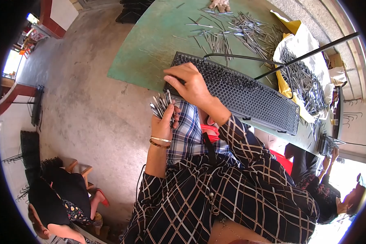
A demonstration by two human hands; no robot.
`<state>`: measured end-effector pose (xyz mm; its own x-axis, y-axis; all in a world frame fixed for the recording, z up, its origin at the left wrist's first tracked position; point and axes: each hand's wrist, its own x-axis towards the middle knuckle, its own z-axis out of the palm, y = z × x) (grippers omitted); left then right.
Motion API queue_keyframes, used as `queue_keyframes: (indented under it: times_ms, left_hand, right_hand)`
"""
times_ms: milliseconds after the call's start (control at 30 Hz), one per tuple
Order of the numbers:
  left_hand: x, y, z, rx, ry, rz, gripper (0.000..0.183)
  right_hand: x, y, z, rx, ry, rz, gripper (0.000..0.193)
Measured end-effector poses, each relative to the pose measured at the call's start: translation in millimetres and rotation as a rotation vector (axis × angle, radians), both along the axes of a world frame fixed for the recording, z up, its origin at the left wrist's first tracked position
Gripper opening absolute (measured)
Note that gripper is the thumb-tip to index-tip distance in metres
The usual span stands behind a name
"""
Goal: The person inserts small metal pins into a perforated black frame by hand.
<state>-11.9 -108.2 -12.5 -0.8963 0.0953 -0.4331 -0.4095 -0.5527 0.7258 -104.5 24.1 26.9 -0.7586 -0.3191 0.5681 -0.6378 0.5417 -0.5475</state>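
My left hand (163,122) is closed around an upright bundle of slim metal pieces (160,103), shiny and rounded at their upper ends. It is held just off the table's near edge, above my lap. My right hand (193,85) is over the left end of a long black tray (256,101) full of round holes. Its thumb and fingers are bent close together; whatever may be between the tips cannot be made out. Dark pieces fill many holes in the tray's far and left part, while the near right part shows bare holes.
The green table (146,53) carries loose metal pieces (248,30) and a white-and-yellow sack (301,36) of more. A black metal rod frame (313,57) slants above the tray. Another person's gloved hand (220,5) is at the far edge. People sit at lower left and right.
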Motion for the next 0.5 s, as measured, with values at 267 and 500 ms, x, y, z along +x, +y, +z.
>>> queue_keyframes:
  times_ms: [267,500]
  left_hand:
    - [-2,10,9,0.048,0.099,-0.026,0.019]
    - [-2,12,5,0.009,0.072,-0.038,0.015]
  right_hand:
    - [21,26,18,-0.417,-0.975,0.091,0.023]
    - [24,33,20,-0.534,-1.144,0.068,0.021]
